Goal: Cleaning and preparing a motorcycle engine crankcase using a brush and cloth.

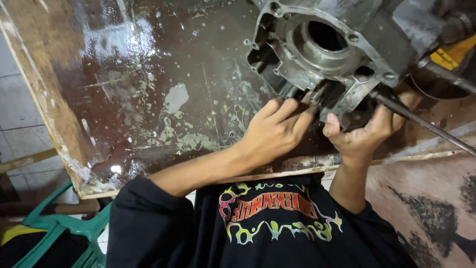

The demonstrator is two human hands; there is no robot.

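A grey cast-metal engine casing [327, 44] sits at the near edge of a wet, stained wooden workbench [148, 99], and everything else is placed from it. The left hand [272, 131] presses against the casing's lower near edge, its fingers curled in and pinching at a small dark part there — what exactly it holds is too hidden to tell. The right hand [367, 134] is just to the right of that same edge, closed around the handle of a long dark tool [426, 126] whose shaft runs away to the right, its tip at the casing's underside. A yellow-and-black object [453, 52] lies beyond the casing's right side. The bench around the casing is slick with liquid, so the tool tip could well skid off the metal towards the left fingers — or the casing could slide off the edge.
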